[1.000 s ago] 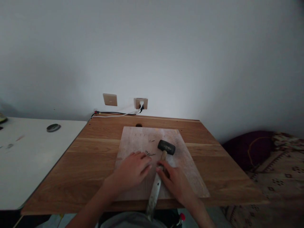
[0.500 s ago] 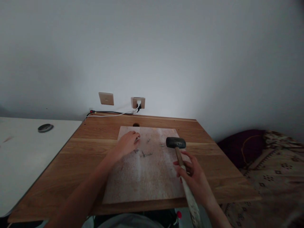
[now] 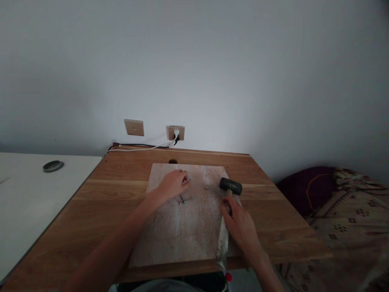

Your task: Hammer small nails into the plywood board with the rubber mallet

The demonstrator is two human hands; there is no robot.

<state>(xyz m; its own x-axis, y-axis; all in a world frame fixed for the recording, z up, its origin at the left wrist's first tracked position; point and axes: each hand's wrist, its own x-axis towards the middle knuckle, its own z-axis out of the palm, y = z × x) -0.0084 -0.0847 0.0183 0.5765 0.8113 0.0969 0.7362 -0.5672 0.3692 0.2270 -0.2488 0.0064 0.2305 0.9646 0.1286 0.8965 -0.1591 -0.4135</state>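
A rubber mallet with a black head and a worn pale handle is gripped by my right hand, fingers wrapped just below the head. The mallet is held over the right part of a pale board. My left hand is over the upper left of the board, its fingers curled in a pinch on what looks like a nail, mostly hidden. Several loose nails lie together below that hand. One more nail rests between the two hands.
The board lies on a wooden table against the wall. A cable runs along the back edge to a wall socket. At left is a white table with a round dark lid; at right, patterned fabric.
My left hand has moved right and its fingers have closed near a nail. My right hand has tightened its grip nearer the mallet head, which shifted slightly right as the handle's end swung left.
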